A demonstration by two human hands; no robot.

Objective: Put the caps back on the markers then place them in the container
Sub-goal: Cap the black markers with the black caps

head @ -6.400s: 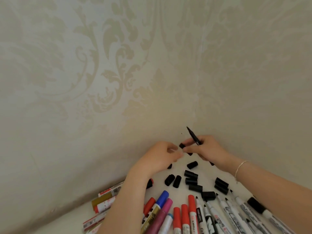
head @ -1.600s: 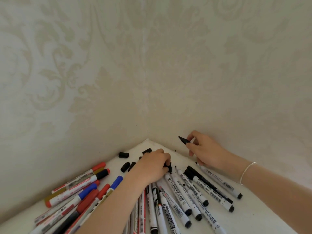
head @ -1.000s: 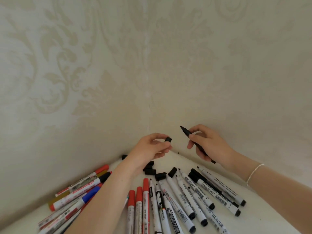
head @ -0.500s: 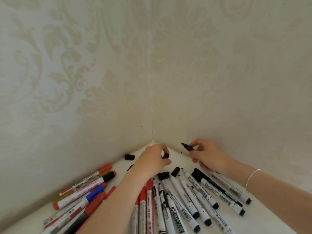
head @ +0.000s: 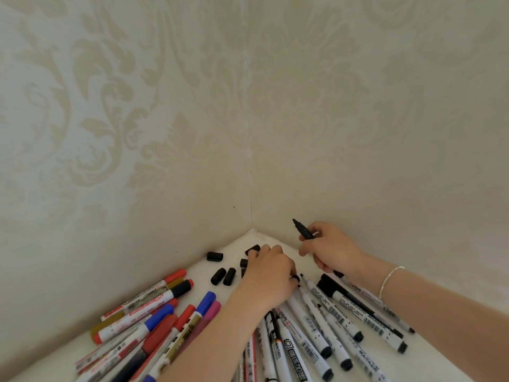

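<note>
Near the wall corner, an uncapped black marker (head: 304,231) is gripped by the right hand (head: 332,250), tip up-left, while loose black caps (head: 223,276) are reached by the nearer left hand (head: 268,274), its grasp hidden.

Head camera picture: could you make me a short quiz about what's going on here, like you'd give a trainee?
1. True or false: the black marker in the right hand has its cap on.
2. Where do the loose black caps lie? A) in a container B) on the white surface near the wall corner C) in the right hand
3. Fill in: the left hand reaches down among the ____.

Key:
1. False; its tip is bare.
2. B
3. Caps. Whether it already holds one cannot be seen.
</note>
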